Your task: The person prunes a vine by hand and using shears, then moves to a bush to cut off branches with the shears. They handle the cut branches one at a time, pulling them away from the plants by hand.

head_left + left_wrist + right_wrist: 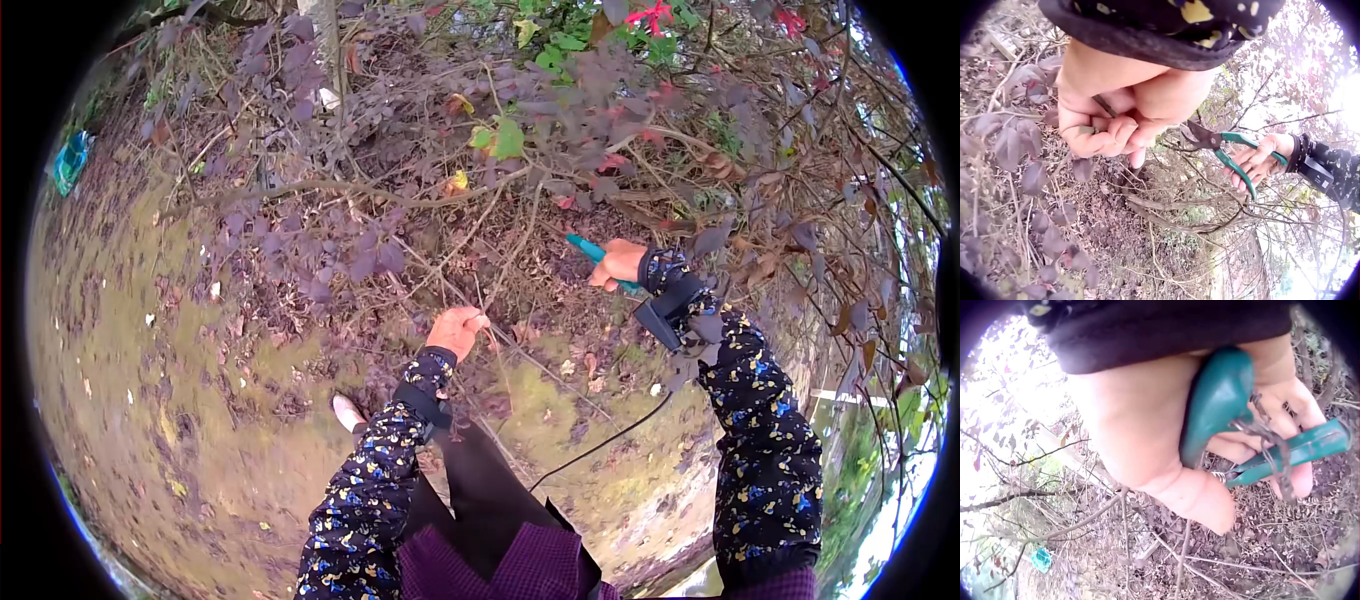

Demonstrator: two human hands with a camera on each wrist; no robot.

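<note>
My left hand [457, 331] grips a thin twig [1105, 105] with curled fingers, low among the bare stems of a purple-leaved shrub [365, 255]. To its right, my right hand [622, 262] holds pruning shears [1211, 139] by their green handles. In the left wrist view the dark blades stand apart, pointing toward the left hand. The right wrist view shows one handle [1219, 394] against the palm and the other along the fingers, with a chain-like strap [1272, 444] hanging between; the blades are hidden there.
A crooked branch [400, 198] runs across above both hands. Dry twigs and leaves crowd the right side. Mossy ground [130, 350] with fallen leaves spreads to the left, and a blue-green object [70, 163] lies far left. One pale shoe [347, 410] shows beside the left sleeve.
</note>
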